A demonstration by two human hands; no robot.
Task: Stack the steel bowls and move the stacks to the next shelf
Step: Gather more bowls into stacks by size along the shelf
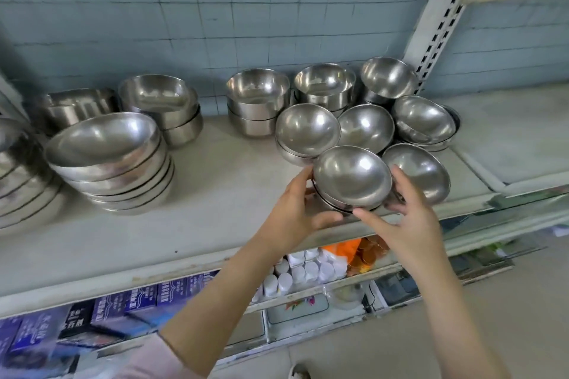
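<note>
A short stack of small steel bowls [351, 177] sits tilted at the front edge of the white shelf [200, 224]. My left hand [295, 212] grips its left side, thumb under the front rim. My right hand [406, 218] holds its right side, fingers curled behind the rim and thumb along the front. Around it stand more small bowls: one at the right [421, 171], two behind [306, 129] [366, 126], and a stack at the far right [423, 120]. The neighbouring shelf [508, 138] on the right is bare.
Deeper steel bowls [258, 95] [324, 83] [388, 77] stand along the tiled wall. A tall stack of wide bowls [107, 160] and others [160, 101] fill the left side. A perforated upright post [437, 24] divides the two shelves. Boxes and white bottles [301, 271] lie on lower shelves.
</note>
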